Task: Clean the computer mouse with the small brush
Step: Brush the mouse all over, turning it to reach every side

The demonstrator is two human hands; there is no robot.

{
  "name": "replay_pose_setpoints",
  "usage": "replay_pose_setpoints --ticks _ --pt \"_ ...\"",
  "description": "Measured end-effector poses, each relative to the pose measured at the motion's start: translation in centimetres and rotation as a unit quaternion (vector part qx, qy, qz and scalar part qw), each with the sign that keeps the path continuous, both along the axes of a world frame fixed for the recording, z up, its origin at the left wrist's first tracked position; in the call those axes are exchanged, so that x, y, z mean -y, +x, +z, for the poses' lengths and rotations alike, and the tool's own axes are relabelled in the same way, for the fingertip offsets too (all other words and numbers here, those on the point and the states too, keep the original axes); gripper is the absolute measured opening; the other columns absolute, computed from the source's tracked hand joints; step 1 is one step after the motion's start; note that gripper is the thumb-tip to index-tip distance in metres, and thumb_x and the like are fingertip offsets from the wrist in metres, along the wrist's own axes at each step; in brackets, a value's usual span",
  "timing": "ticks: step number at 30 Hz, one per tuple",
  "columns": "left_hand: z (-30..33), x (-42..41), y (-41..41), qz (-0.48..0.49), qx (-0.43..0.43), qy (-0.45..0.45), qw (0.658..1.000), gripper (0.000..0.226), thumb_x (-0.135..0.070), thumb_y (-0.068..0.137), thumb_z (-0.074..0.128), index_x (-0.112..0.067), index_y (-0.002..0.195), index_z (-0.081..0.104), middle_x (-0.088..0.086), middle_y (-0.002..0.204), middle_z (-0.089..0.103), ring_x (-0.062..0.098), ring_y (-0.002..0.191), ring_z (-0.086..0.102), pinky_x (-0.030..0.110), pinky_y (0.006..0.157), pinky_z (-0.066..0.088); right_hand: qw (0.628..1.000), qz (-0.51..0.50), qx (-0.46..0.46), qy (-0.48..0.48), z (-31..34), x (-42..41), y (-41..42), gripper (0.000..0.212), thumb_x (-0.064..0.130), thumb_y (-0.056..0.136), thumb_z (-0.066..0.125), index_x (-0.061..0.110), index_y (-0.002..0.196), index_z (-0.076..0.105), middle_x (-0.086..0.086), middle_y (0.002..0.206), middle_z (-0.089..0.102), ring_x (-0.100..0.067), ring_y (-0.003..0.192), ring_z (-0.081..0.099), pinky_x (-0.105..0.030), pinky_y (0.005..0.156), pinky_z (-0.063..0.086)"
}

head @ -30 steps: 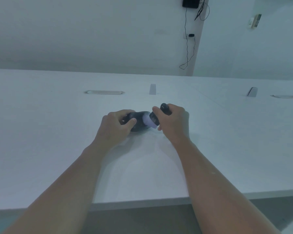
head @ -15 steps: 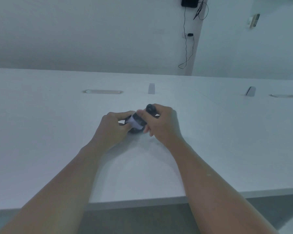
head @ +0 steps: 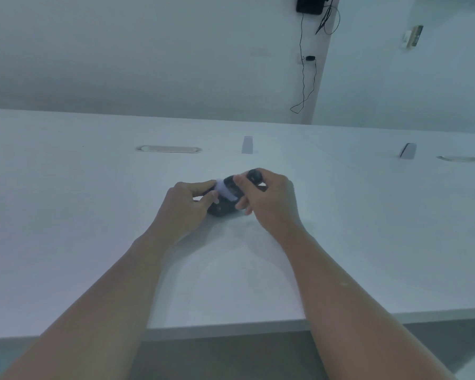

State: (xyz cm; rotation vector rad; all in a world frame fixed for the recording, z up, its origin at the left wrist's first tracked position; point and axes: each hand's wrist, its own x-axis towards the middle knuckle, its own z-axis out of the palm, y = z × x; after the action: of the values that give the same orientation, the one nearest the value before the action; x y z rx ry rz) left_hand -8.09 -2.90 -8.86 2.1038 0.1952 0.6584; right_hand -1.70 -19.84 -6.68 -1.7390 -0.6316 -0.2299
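Note:
A dark computer mouse (head: 222,209) lies on the white table (head: 93,242), mostly hidden between my hands. My left hand (head: 187,207) grips its left side with thumb and fingers. My right hand (head: 266,201) holds a small brush (head: 232,187) with a dark handle whose round end sticks up above my fingers. Its pale bristles rest on the top of the mouse, close to my left fingertips.
Two small white wedge-shaped blocks (head: 247,145) (head: 407,151) and two oval cable grommets (head: 169,149) (head: 462,159) sit further back on the table. The table's front edge (head: 231,329) runs below my forearms. A black box with dangling cables (head: 309,5) hangs on the wall.
My right hand has swept the brush leftward across the mouse, from its right side to near my left fingertips. My left hand has kept its hold.

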Motion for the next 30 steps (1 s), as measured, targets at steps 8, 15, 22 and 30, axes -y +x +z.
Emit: replay_pose_setpoints --ticks 8,15,22,30 --pt "0.1 0.2 -0.3 -0.014 0.018 -0.004 1.000 0.025 -0.020 0.100 0.063 -0.039 0.103 0.080 -0.016 0.093 0.079 -0.004 0.082 0.073 0.020 0.080 0.055 0.999 0.011 0.019 -0.046 -0.3 -0.3 0.2 0.030 0.025 0.096 0.071 -0.001 0.081 0.068 -0.015 0.060 0.065 -0.011 0.044 0.052 -0.021 0.046 0.041" --pt "0.2 0.5 -0.4 -0.014 0.027 0.039 0.999 0.032 -0.010 0.097 0.060 -0.035 0.093 0.079 -0.004 0.088 0.078 0.017 0.079 0.075 0.021 0.066 0.049 0.999 -0.008 0.028 -0.014 -0.1 -0.2 0.2 0.034 0.026 0.095 0.073 -0.001 0.075 0.064 -0.015 0.057 0.062 -0.010 0.039 0.053 -0.020 0.045 0.041" --pt "-0.1 0.5 -0.2 0.003 0.025 0.047 0.999 0.024 -0.011 0.096 0.063 -0.028 0.106 0.078 -0.009 0.085 0.078 0.004 0.075 0.075 0.015 0.069 0.048 0.995 -0.066 0.062 -0.037 -0.5 -0.1 1.1 0.040 0.029 0.092 0.073 0.004 0.065 0.057 -0.011 0.058 0.059 -0.027 0.052 0.058 -0.033 0.053 0.043" --pt "-0.1 0.8 -0.3 -0.007 0.022 0.080 0.996 0.018 -0.012 0.095 0.060 -0.023 0.096 0.074 0.005 0.060 0.072 0.009 0.051 0.042 0.019 0.057 0.040 0.986 -0.166 0.030 0.006 -0.4 0.7 2.3 0.035 0.028 0.091 0.070 0.003 0.068 0.059 -0.004 0.060 0.060 -0.022 0.056 0.060 -0.030 0.054 0.045"
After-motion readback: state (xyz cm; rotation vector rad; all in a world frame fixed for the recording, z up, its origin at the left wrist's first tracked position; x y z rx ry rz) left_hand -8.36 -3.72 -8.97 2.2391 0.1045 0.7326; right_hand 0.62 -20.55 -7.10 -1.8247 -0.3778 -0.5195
